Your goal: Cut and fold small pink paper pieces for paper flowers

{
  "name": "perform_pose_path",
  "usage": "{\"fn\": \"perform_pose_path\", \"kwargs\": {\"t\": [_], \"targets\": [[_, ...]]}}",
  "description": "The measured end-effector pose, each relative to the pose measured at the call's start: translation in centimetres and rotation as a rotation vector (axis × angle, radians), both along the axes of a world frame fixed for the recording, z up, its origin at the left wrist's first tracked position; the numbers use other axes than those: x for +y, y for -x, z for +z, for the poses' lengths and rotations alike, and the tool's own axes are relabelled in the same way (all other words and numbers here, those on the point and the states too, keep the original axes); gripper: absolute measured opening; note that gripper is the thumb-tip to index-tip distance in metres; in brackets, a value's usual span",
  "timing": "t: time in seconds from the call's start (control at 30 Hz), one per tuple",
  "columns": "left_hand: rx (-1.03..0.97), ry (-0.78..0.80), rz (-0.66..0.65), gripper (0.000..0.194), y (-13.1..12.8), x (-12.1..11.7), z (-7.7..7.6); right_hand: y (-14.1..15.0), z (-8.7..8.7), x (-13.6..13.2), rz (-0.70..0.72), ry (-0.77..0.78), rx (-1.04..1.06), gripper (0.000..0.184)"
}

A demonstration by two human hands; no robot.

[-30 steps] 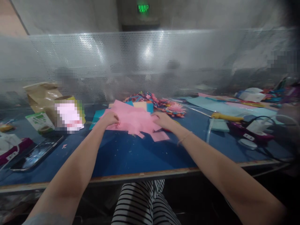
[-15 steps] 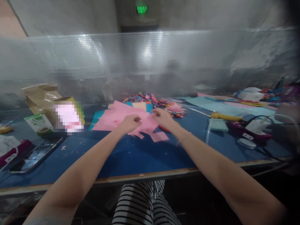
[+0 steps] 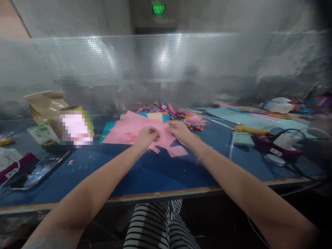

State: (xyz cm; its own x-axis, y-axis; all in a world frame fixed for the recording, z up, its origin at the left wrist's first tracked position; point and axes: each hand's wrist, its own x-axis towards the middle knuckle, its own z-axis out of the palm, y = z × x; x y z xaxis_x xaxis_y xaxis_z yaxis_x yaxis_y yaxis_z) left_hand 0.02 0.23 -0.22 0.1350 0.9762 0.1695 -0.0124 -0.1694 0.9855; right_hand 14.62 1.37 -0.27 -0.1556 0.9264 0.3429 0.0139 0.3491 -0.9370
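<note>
Sheets of pink paper point(image 3: 119, 133) lie in a loose pile at the middle of the table, over blue and cream sheets. My left hand point(image 3: 148, 137) is closed above the pile's right half, thumb and fingers pinched on pink paper. Facing it a short way off, my right hand point(image 3: 179, 131) has its fingertips pressed together on pink paper too. Pink on pink hides the edges of the piece between them. A cut pink strip point(image 3: 177, 151) lies just below my right hand. Behind the hands sits a pink paper flower point(image 3: 194, 121) with orange and blue bits.
On the left are a phone point(image 3: 38, 171), a green-and-white box point(image 3: 43, 135), a brown paper bag point(image 3: 46, 107) and a yellow container, partly blurred out. Toward the right lie a yellow-handled tool point(image 3: 251, 130), a purple power strip point(image 3: 278, 148) with cables, and light-blue sheets point(image 3: 233, 117). A perforated screen point(image 3: 153, 69) stands behind.
My hands stay over the pink paper, with only slight finger movement. My left hand has turned a little, and the view has shifted slightly.
</note>
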Motion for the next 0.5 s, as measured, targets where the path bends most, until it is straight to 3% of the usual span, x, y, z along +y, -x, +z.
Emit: {"fn": "perform_pose_path", "kwargs": {"t": [0.23, 0.5], "targets": [[-0.122, -0.086, 0.069, 0.012, 0.5, 1.0, -0.3, 0.4, 0.9, -1.0, 0.227, 0.162, 0.22, 0.037], [-0.052, -0.132, 0.054, 0.014, 0.6, 1.1, -0.4, 0.6, 0.7, -1.2, 0.145, 0.03, 0.059, 0.034]]}}
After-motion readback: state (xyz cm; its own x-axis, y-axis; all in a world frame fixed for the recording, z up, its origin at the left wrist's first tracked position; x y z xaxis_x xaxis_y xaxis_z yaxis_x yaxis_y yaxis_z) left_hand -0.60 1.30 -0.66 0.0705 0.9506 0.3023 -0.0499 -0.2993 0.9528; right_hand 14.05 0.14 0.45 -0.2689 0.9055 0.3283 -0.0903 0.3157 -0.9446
